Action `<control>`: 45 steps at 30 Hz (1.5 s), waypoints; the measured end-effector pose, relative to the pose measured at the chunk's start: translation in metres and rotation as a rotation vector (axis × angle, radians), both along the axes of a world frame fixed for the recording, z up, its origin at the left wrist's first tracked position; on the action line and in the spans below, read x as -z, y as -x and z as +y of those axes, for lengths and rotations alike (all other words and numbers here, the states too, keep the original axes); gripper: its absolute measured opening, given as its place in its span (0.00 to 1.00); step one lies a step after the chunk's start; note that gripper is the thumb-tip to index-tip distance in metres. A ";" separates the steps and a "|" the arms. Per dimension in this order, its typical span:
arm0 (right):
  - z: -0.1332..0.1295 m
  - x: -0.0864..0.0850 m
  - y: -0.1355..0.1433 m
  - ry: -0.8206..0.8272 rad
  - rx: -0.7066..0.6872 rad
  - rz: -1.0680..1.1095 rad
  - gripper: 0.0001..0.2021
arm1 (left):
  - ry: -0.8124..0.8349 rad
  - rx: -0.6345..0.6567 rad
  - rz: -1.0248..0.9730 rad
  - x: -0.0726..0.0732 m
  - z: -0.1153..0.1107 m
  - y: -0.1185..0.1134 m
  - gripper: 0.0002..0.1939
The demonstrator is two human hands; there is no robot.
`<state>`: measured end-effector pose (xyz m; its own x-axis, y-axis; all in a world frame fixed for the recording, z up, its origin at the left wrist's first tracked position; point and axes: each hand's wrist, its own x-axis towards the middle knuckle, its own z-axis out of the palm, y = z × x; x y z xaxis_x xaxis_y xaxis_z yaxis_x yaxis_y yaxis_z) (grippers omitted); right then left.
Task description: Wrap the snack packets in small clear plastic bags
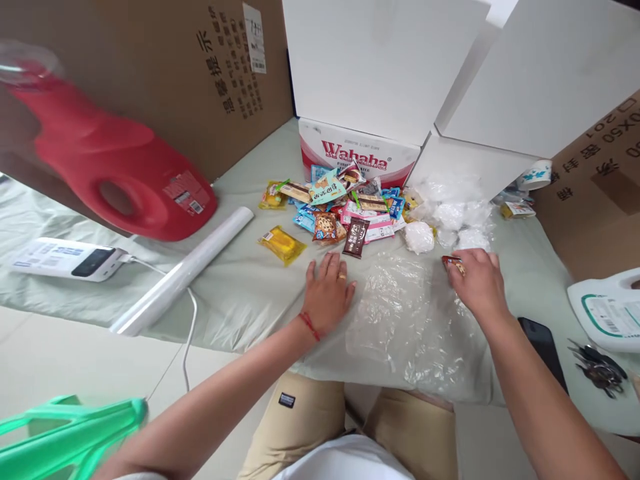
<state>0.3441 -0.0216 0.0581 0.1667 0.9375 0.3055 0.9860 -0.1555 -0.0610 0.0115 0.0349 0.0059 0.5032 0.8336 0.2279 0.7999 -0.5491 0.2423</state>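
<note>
My left hand (327, 293) lies palm down on the green cloth (235, 287), fingers spread, holding nothing. It is just in front of a pile of small wrapped snacks, near a brown cookie packet (325, 227) and a dark brown packet (356, 237). A yellow packet (283, 245) lies to its left. My right hand (477, 283) is closed on a small brown snack packet (453, 265), whose end shows at the fingertips. Between and below the hands a clear plastic sheet (395, 313) is spread flat. White plastic-wrapped bundles (419, 237) sit behind it.
At left are a red jug (125, 167), a plastic film roll (185, 270), a power bank (67, 260) with a cable and a green stool (75, 433). A phone (543, 347), keys (600, 370) and a white bottle (607, 310) lie right. Boxes (360, 153) stand behind.
</note>
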 end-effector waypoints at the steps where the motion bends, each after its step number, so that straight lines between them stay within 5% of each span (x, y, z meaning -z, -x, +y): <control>1: 0.015 -0.007 0.013 -0.011 -0.050 -0.036 0.16 | -0.031 0.077 -0.041 -0.002 0.000 -0.003 0.24; 5: 0.087 -0.017 0.063 0.237 -0.304 -0.096 0.25 | 0.017 0.536 -0.088 -0.002 0.003 -0.032 0.24; 10: 0.157 -0.003 0.090 0.517 -0.391 -0.137 0.44 | 0.113 0.451 0.048 0.018 0.000 -0.047 0.28; 14: 0.169 -0.002 0.097 0.565 -0.331 -0.204 0.40 | 0.089 0.297 0.067 0.024 -0.013 -0.020 0.31; 20: 0.148 -0.039 0.095 0.568 -0.249 -0.157 0.36 | 0.085 0.171 0.094 0.021 -0.024 0.014 0.32; 24: 0.094 -0.075 0.090 0.348 -0.030 -0.133 0.35 | 0.094 0.160 0.073 0.022 -0.024 0.020 0.33; 26: 0.059 -0.077 0.094 0.302 -0.085 -0.071 0.37 | 0.096 0.160 0.061 0.023 -0.025 0.020 0.32; 30: 0.005 -0.036 0.117 0.440 -0.373 0.041 0.34 | 0.099 0.160 0.052 0.022 -0.028 0.019 0.31; 35: -0.011 0.021 0.128 0.412 -0.450 -0.002 0.38 | 0.090 0.152 0.071 0.019 -0.027 0.022 0.29; 45: -0.006 0.039 0.116 0.402 -0.534 0.100 0.44 | 0.097 0.114 0.079 0.021 -0.018 0.030 0.29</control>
<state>0.2281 -0.0278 0.0195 -0.3414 0.9367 -0.0775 0.9266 0.3216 -0.1949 -0.0187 0.0171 -0.0152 0.6086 0.7865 0.1049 0.7526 -0.6140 0.2377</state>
